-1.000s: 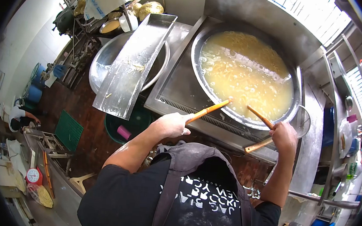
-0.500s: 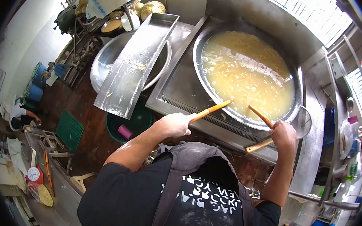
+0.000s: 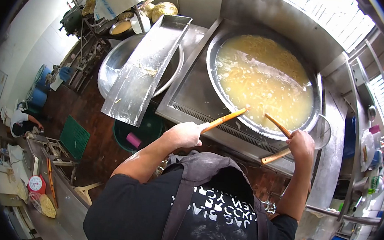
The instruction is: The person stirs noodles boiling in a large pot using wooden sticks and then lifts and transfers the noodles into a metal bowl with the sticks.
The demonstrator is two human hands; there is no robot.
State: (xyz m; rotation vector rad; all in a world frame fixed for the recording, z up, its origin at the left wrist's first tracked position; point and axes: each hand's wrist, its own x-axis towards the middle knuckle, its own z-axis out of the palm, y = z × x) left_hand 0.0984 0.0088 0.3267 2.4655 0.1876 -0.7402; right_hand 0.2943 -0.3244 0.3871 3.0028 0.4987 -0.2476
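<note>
At the near side of the wide pot (image 3: 211,69), our left hand (image 3: 186,134) closes round the lower end of one wooden stick (image 3: 224,119), and our right hand (image 3: 302,143) wraps another, shorter-looking stick (image 3: 278,125); a wooden handle (image 3: 275,157) passes by the right hand, though we cannot tell whether it is gripped too. Both sticks look stiff and light, best held by these dry ends. Their far ends reach the cloudy liquid, where pale noodles (image 3: 266,90) lie, probably soft, slippery, easily torn and heavy in bulk, so they suit lifting from beneath with the sticks. Farther left, a metal trough (image 3: 144,71) rests across a basin (image 3: 110,68).
</note>
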